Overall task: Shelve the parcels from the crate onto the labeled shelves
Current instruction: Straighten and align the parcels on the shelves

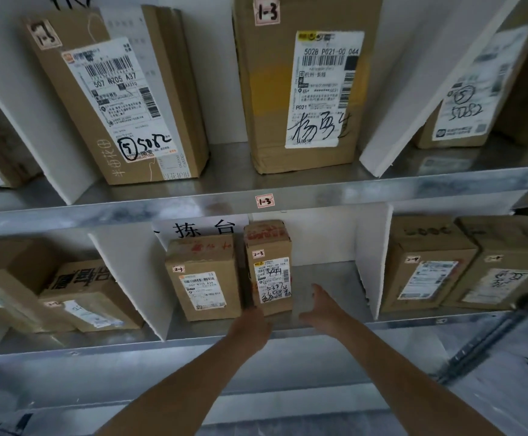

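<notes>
Held right grip [319,305] open, fingers straight, just beside parcel marked 2-3 [270,278]. Set left grip [251,322] at that parcel's lower front edge; could not tell whether curled. Stood upright on lower shelf [335,272], between another 2-3 parcel [204,278] and white divider [372,256].

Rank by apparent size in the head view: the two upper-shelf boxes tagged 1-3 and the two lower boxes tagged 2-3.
1. Left 1-3 box and right 1-3 box: too alike to rank; the right one is cut off at the frame top.
2. Left 2-3 box.
3. Right 2-3 box, narrower.
</notes>
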